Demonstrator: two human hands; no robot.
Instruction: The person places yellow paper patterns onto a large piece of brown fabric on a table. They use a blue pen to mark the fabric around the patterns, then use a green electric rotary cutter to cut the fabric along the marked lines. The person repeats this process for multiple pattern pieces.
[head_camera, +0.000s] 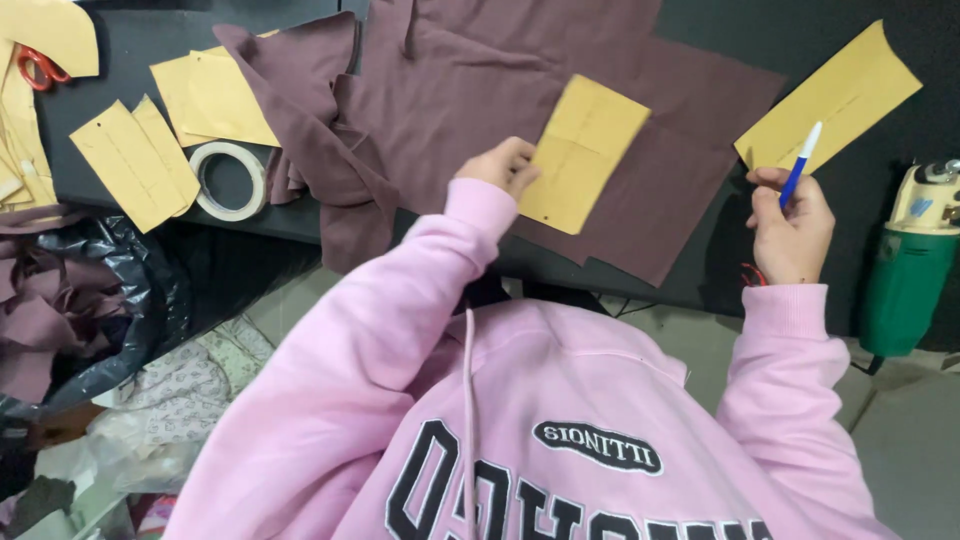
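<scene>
The yellow card pattern piece (583, 152) is lying on the maroon fabric (560, 110), roughly in the middle of the dark table (130, 55), tilted a bit off square. The left hand (508, 165) is resting at its lower left edge, fingers curled together and pressing or pinching that edge; I can't quite tell which from this angle. The right hand (790, 225) is hovering off to the right, well apart from the pattern, fingers clamped around a blue and white pen (800, 165) with the tip pointing up.

If it were me doing this bit, I'd be flattening the cloth under the card first, since there are folds bunching up on the left, and keeping the holding hand spread flat on the card rather than just at one edge so it isn't sliding while the pen is running round it. Just my take.

Around that: another yellow pattern piece (830, 95) is sitting at the upper right, just beyond the pen. More yellow pieces (135, 160) are lying to the left next to a roll of tape (228, 180), and red-handled scissors (40, 68) are poking out in the far left corner. A green power tool (910, 265) is standing at the right edge, and a black bag of scraps (60, 310) is hanging below the table on the left.
</scene>
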